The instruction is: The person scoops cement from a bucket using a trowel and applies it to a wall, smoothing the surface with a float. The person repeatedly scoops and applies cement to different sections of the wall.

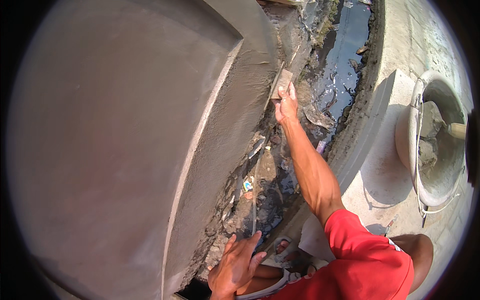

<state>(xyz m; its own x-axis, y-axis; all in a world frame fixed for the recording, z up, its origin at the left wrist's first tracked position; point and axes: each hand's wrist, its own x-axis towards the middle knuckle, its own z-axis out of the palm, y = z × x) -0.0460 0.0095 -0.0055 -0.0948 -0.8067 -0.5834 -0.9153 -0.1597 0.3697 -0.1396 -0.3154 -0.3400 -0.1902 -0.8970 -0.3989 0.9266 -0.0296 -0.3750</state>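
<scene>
My right hand (285,102) grips a small flat rectangular float or board (281,80), with its edge at the lower part of a grey plastered wall (220,125) where the surface is rougher and streaked. A thin straight strip lies along that board's left side; I cannot tell if it is part of it. My left hand (237,265) is low in the view, fingers spread and holding nothing, beside the wall's rubble-strewn base.
A drain (345,65) with dark water, rubble and litter runs beside the wall. On the concrete ledge (397,50) at the right, a pan (419,178) holds grey lumps and a wooden-handled tool (455,130). A thin pipe or rod (255,210) runs through the debris below me.
</scene>
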